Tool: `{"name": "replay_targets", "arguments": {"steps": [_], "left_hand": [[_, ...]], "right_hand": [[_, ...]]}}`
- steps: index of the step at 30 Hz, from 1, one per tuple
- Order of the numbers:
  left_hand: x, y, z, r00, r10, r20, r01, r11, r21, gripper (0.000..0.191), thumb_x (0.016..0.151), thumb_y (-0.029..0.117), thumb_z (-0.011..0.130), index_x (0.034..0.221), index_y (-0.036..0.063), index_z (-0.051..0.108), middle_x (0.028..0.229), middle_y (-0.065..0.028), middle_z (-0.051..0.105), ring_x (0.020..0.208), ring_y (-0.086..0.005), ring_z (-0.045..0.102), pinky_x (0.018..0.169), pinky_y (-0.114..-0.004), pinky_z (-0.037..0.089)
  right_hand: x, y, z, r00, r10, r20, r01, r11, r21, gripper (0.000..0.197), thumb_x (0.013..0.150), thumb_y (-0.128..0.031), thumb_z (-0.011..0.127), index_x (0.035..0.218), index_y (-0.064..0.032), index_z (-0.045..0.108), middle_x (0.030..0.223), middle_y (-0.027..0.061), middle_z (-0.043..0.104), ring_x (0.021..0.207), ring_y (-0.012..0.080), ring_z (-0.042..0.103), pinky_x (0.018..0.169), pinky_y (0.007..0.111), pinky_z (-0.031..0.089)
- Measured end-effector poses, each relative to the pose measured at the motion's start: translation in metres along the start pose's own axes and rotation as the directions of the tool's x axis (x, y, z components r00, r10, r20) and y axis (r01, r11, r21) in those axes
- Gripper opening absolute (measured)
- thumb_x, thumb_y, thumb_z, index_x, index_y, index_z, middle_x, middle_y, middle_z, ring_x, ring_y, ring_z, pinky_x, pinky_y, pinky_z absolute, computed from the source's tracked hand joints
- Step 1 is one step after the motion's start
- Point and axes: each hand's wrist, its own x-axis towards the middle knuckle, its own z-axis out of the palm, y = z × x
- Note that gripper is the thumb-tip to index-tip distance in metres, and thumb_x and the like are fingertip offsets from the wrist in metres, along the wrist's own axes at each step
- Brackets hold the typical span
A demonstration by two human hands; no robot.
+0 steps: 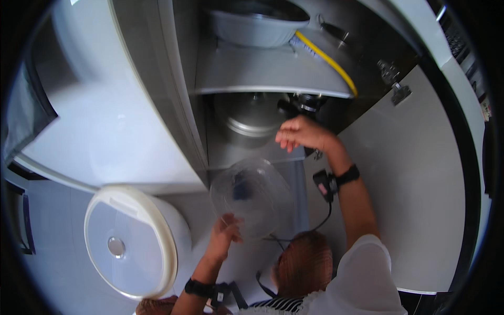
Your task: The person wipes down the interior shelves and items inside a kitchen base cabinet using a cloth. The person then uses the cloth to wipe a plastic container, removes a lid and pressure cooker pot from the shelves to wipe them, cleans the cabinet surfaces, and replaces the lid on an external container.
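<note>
My left hand (226, 234) grips the near rim of a clear, round bowl (271, 197), which looks like plastic or glass and is blurred. A dark blue patch shows in or through it; I cannot tell what it is. Loosely bent and holding nothing, my right hand (301, 136) is in front of the open cabinet's lower shelf (256, 153). Behind that hand, a lidded metal pot (252, 122) stands on this shelf. A black handle (287, 107) and a dark piece of kitchenware (311, 103) lie close to the right fingers.
On the upper shelf (252, 69) sits a white oval dish (256, 27) beside a yellow-edged item (327, 59). The hinged cabinet door (409, 177) stands open at the right. A white lidded bin (130, 240) is on the floor at the left. My knee (309, 264) is below the bowl.
</note>
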Motion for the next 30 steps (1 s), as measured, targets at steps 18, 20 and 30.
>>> {"name": "replay_targets", "arguments": {"steps": [18,20,30], "left_hand": [[0.024,-0.099,-0.086,0.972,-0.210,-0.101,0.221,0.970,0.105,0.045,0.065,0.004,0.046,0.110,-0.0012,0.043,0.094,-0.0112,0.062,0.059,-0.0205,0.056,0.047,-0.027,0.045],[0.023,-0.103,-0.094,0.969,-0.211,-0.127,0.226,0.968,0.113,0.047,0.064,0.003,0.045,0.110,-0.0012,0.043,0.095,-0.0119,0.062,0.060,-0.0214,0.056,0.047,-0.028,0.045],[0.034,-0.126,-0.092,0.958,-0.236,-0.165,0.229,0.972,-0.061,0.050,0.061,-0.001,0.045,0.110,-0.0044,0.040,0.102,-0.0174,0.059,0.061,-0.0225,0.054,0.052,-0.030,0.047]], "right_hand": [[0.109,0.155,0.129,0.821,0.332,0.464,-0.224,0.936,-0.272,0.043,0.080,-0.019,0.051,0.123,-0.0184,0.051,0.103,0.0078,0.059,0.076,0.0180,0.060,0.069,0.031,0.048],[0.116,0.165,0.151,0.853,0.266,0.449,-0.111,0.933,-0.342,0.045,0.079,-0.018,0.051,0.124,-0.0202,0.049,0.104,0.0086,0.059,0.077,0.0195,0.059,0.072,0.032,0.047],[0.121,0.204,0.216,0.980,-0.005,0.200,0.123,0.804,-0.582,0.043,0.078,-0.019,0.058,0.121,-0.0173,0.049,0.101,0.0152,0.059,0.093,0.0322,0.058,0.074,0.041,0.047]]}}
